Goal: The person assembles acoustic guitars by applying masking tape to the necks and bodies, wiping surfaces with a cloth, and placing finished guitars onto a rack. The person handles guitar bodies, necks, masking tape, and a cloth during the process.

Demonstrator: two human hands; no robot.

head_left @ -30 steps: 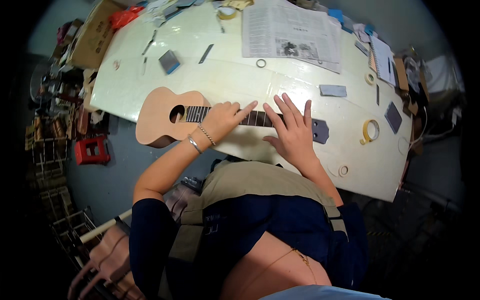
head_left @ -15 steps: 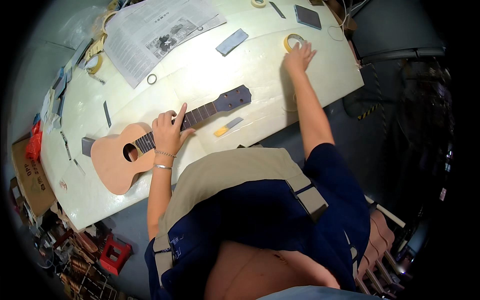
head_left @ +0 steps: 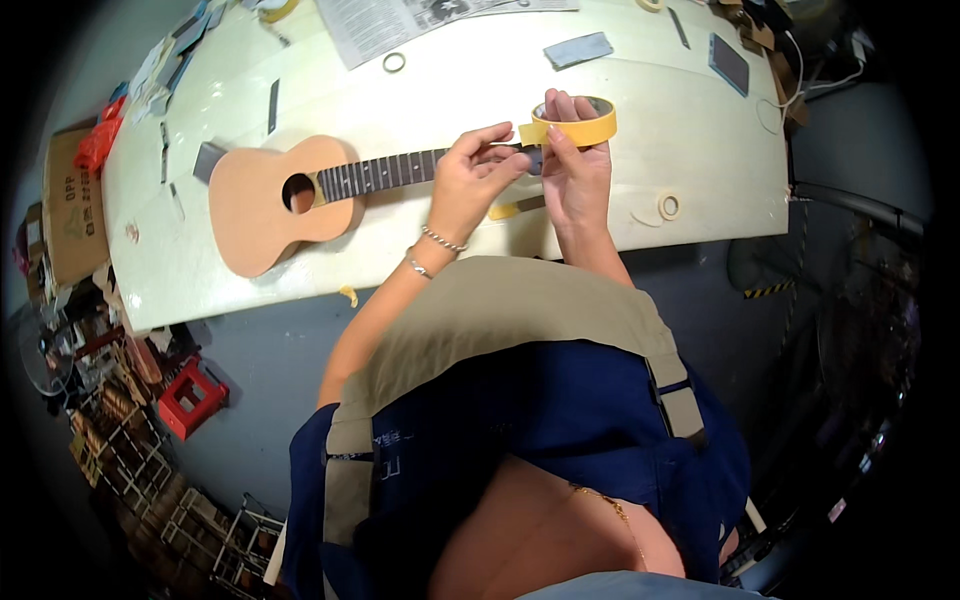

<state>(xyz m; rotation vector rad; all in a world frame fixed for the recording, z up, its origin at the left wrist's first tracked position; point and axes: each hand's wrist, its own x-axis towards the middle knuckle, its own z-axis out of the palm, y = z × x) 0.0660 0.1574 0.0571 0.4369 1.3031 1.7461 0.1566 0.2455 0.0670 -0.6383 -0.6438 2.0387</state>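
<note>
A small unfinished wooden guitar [head_left: 290,195] with a dark fretboard lies flat on the white table [head_left: 660,150], body to the left. My right hand [head_left: 575,170] holds a yellow roll of masking tape [head_left: 578,122] just above the guitar's head end. My left hand [head_left: 475,175] pinches the loose end of the tape between thumb and fingers, right beside the roll. Both hands hide the guitar's headstock. Bracelets sit on my left wrist.
A large printed sheet [head_left: 420,20], grey sanding blocks [head_left: 578,50], small tape rings [head_left: 668,207] and dark flat pieces lie about the table. A cardboard box [head_left: 70,205] stands left of it, a red stool [head_left: 190,398] and racks below on the floor.
My right hand has come back from the far right of the table carrying the yellow tape roll. My left hand has left the fretboard and taken the tape's end. The camera has turned.
</note>
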